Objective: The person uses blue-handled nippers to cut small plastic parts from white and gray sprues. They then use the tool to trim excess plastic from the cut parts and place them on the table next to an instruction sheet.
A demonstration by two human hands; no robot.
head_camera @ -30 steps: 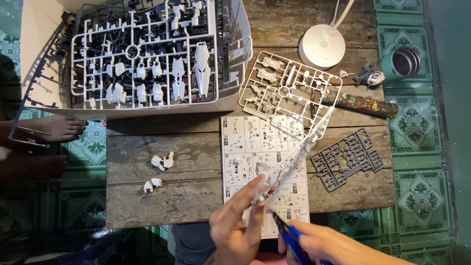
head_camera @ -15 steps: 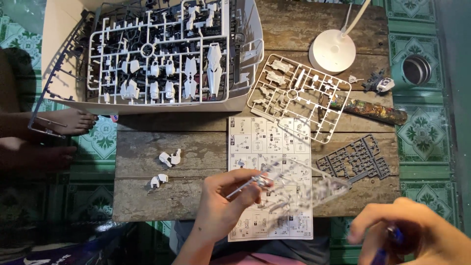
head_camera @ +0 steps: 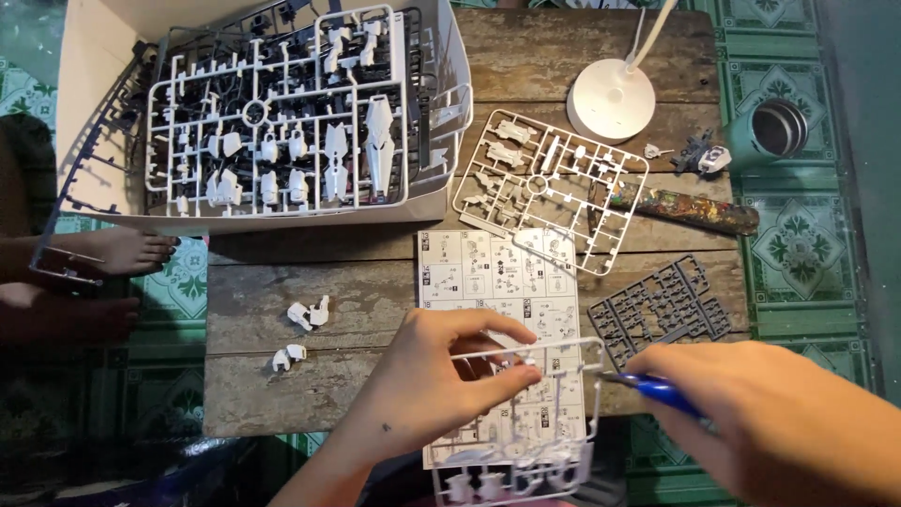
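A white parts frame (head_camera: 526, 413) hangs at the near edge of the table (head_camera: 282, 394), over the instruction sheet (head_camera: 497, 282); the left hand (head_camera: 441, 376) pinches its top bar, grip closed on the plastic. The right hand (head_camera: 779, 422) has its grip wrapped around blue-handled nippers (head_camera: 657, 390), whose tip sits just beside the frame's right edge. A dark grey parts frame (head_camera: 662, 310) lies near, another white frame (head_camera: 544, 183) beyond it. Four small white loose pieces (head_camera: 302, 329) rest to the left. The open cardboard box (head_camera: 94, 113) at the far left holds stacked white and black frames (head_camera: 282, 122). A white lamp base (head_camera: 612, 99) stands farther back.
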